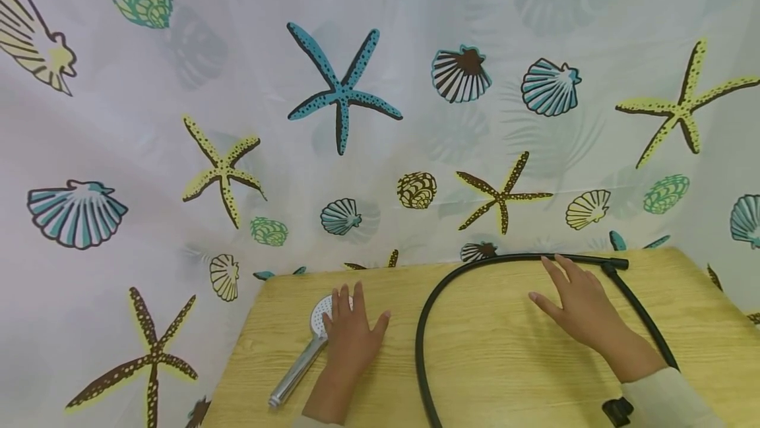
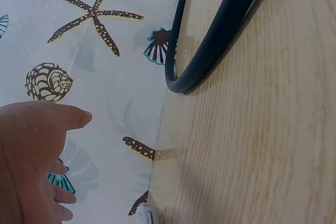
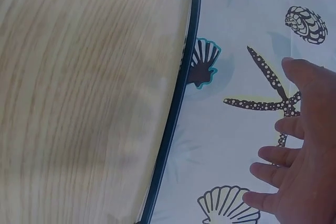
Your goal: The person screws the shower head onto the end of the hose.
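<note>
A handheld shower head (image 1: 301,368) with a round white spray face and chrome handle lies on the wooden table at the left. My left hand (image 1: 351,342), fingers spread, hovers beside it and overlaps part of the spray face in the head view; nothing is in its grasp. A black hose (image 1: 420,342) curves across the table's middle and along its back. Over the hose's right part my right hand (image 1: 584,309) is held with loose, extended fingers and an empty palm. In the right wrist view the hose (image 3: 173,108) runs apart from those fingers.
A small black clamp-like piece (image 1: 617,411) lies near the front, beside the right sleeve. The hose's end fitting (image 1: 619,263) reaches the back right of the table (image 1: 493,349). A white curtain (image 1: 380,171) printed with shells and starfish hangs behind and at both sides.
</note>
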The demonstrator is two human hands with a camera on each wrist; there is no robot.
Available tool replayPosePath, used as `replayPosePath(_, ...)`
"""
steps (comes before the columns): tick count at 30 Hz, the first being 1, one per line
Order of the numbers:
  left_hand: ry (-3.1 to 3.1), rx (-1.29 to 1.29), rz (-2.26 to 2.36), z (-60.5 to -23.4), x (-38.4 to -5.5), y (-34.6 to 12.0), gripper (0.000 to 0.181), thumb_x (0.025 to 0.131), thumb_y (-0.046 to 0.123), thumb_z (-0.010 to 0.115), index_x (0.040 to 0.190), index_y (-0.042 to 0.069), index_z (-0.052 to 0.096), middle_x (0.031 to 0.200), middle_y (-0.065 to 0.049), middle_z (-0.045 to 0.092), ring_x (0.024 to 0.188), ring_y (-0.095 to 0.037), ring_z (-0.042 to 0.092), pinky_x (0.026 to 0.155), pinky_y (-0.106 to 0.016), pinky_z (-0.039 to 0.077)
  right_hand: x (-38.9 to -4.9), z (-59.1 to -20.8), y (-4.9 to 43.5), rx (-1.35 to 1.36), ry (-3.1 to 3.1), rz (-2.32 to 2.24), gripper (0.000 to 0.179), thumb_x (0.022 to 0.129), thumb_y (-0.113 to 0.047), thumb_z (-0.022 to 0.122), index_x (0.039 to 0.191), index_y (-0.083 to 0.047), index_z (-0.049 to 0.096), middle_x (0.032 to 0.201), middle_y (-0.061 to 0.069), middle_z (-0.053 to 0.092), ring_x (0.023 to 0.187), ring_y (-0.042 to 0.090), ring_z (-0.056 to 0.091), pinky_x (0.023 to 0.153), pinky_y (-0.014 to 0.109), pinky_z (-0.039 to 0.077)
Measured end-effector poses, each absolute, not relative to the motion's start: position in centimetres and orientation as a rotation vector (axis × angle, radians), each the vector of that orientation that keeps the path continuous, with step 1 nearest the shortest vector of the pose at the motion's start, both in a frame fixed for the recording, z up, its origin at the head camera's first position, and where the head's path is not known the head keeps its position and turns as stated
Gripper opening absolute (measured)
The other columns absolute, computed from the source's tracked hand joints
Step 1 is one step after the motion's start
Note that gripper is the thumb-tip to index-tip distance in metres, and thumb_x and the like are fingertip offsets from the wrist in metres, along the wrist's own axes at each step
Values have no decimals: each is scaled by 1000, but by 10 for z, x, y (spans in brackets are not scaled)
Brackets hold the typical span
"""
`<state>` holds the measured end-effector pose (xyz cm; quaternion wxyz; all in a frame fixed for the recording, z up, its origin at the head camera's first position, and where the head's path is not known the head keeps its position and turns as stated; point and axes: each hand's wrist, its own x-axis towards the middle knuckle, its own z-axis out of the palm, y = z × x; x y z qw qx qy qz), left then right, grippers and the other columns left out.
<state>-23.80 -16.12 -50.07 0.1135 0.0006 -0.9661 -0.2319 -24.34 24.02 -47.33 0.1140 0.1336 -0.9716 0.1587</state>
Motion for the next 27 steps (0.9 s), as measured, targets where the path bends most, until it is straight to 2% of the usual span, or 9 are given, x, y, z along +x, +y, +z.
replayPosePath(27, -2842, 37, -690, -495, -232, -171, 76, 99, 42, 62, 155, 0, 32, 161, -30, 26, 154, -48, 15, 118, -81, 18, -252, -481, 257, 341, -2870, 378, 76, 99, -44, 62, 154, 0, 34, 152, 35, 37, 133, 56, 44, 113, 76, 32)
